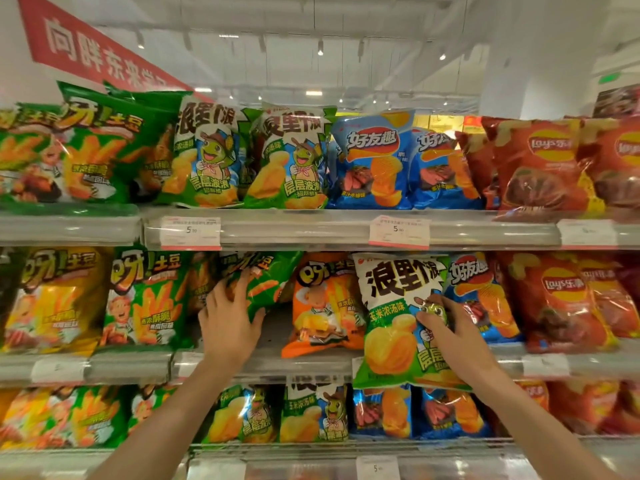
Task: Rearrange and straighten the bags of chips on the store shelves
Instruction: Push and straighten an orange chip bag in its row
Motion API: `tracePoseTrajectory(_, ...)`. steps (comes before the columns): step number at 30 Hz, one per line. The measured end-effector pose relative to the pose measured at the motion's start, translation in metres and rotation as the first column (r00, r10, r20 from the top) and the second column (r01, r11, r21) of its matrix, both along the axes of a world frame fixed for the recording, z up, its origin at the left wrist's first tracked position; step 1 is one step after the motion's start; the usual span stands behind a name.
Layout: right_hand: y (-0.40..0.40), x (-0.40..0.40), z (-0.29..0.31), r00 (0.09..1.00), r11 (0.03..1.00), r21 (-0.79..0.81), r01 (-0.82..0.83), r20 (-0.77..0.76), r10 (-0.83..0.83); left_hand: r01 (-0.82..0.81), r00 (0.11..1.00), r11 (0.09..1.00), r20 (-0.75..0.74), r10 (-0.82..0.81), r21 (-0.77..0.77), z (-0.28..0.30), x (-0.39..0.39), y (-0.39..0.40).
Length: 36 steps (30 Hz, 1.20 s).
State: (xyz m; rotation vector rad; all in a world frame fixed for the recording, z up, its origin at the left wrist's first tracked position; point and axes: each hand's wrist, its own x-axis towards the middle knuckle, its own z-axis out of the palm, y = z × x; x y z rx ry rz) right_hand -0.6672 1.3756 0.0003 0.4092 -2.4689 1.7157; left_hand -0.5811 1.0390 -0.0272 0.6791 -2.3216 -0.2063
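Head view, middle shelf (263, 367) of a snack display. The left hand (230, 322) lies with fingers spread over a tilted green chip bag (266, 277), thumb pressed under its lower edge; whether it truly grasps the bag cannot be told. The right hand (450, 329) pinches the front of a white-and-green chip bag (394, 306), which stands forward and overhangs the shelf lip. Between the two stands an orange bag (322, 306). Blue bags (481, 289) and red bags (561, 299) stand to the right.
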Motion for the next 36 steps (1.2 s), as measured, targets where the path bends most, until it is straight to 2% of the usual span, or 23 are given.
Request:
tracePoseTrajectory(3,0.000,-0.002,0.001,1.000,1.000,-0.001,0.011,0.003,-0.011,0.010,1.000,0.999,0.030,-0.009,-0.042,-0.005,-0.005,0.004)
tracePoseTrajectory(6,0.002,-0.004,0.003,1.000,1.000,0.012,0.012,-0.008,-0.012,0.129,0.979,0.977,-0.133,-0.153,-0.171,-0.007,-0.004,0.016)
tracePoseTrajectory(8,0.004,-0.005,0.003,1.000,1.000,0.017,0.012,-0.011,-0.012,0.258,0.923,0.933,-0.220,-0.314,-0.251,-0.004,0.000,0.032)
tracePoseTrajectory(9,0.005,-0.005,0.004,1.000,1.000,0.020,0.013,-0.014,-0.013,0.334,0.902,0.920,-0.213,-0.375,-0.206,-0.001,0.002,0.041)
tracePoseTrajectory(11,0.007,-0.006,0.004,1.000,0.999,0.027,0.018,-0.016,-0.018,0.440,0.891,0.898,-0.140,-0.433,0.021,0.003,0.003,0.058)
tracePoseTrajectory(14,0.012,-0.009,0.003,1.000,0.999,0.032,0.027,-0.016,-0.026,0.435,0.888,0.836,-0.007,-0.460,0.334,0.005,-0.006,0.072)
tracePoseTrajectory(19,0.024,-0.015,0.001,0.998,0.998,0.036,0.059,-0.001,-0.059,0.427,0.869,0.732,-0.015,-0.495,0.530,0.006,-0.019,0.072)
tracePoseTrajectory(23,0.033,-0.018,0.000,0.997,0.996,0.050,0.078,-0.001,-0.079,0.491,0.844,0.657,-0.126,-0.521,0.572,0.000,-0.023,0.064)
tracePoseTrajectory(31,0.041,-0.020,-0.004,0.995,0.993,0.065,0.097,-0.007,-0.097,0.593,0.797,0.487,-0.382,-0.467,0.641,0.013,-0.019,0.064)
tracePoseTrajectory(36,0.041,-0.021,-0.006,0.994,0.992,0.059,0.107,0.000,-0.107,0.626,0.777,0.443,-0.467,-0.423,0.641,0.012,-0.008,0.067)
